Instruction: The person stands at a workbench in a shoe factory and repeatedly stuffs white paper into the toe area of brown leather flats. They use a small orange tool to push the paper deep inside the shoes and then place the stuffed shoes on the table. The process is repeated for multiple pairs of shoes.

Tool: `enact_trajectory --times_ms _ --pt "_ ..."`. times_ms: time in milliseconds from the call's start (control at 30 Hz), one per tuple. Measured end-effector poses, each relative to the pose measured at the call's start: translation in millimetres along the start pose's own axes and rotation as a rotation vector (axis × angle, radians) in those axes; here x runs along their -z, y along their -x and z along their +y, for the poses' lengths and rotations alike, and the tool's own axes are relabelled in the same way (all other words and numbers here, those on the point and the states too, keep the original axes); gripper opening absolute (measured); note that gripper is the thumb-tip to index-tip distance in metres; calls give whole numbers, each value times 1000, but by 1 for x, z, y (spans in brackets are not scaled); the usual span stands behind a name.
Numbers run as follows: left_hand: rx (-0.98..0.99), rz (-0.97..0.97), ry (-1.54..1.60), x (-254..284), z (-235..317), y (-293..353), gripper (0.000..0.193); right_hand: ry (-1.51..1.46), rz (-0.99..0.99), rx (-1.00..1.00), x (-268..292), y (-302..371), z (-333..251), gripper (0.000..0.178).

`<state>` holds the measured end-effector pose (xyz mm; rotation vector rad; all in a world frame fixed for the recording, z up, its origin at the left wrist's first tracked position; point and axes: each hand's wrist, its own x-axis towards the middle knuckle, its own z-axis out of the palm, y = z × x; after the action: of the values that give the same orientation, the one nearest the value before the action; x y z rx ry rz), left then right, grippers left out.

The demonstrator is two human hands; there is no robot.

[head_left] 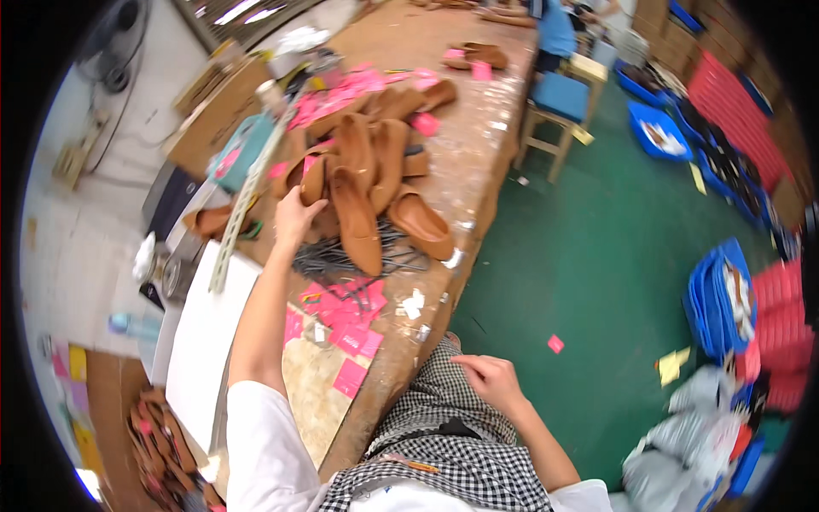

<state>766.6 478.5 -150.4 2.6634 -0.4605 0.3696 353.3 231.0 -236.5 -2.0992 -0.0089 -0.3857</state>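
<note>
With the left hand [294, 215] closed around one tan shoe [313, 181] in the workbench [478, 162] pile and the right hand [488, 380] resting loosely open and empty on the lap, pulling risks toppling neighbouring shoes [421, 224] off the edge.

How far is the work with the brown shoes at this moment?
Done: many brown shoes lie piled on the workbench, with pink slips scattered nearby. In hand: the left hand reaches one shoe at the pile's edge; its grip is hidden. The right hand rests open on the lap. Left: I cannot tell which shoes are finished.
</note>
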Motion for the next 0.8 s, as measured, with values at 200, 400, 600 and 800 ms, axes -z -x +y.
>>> enact_trajectory --times_ms 200,400,600,800 --pt "-103 225 497 108 6 78 45 164 28 119 35 -117 -11 23" --pt "14 269 -31 203 14 248 56 386 -34 574 -49 -260 -6 34" --pt "589 478 303 208 -11 388 55 862 -278 853 -105 -340 -8 16" --pt "1063 399 496 160 -51 454 55 359 -521 821 -97 -283 -113 22"
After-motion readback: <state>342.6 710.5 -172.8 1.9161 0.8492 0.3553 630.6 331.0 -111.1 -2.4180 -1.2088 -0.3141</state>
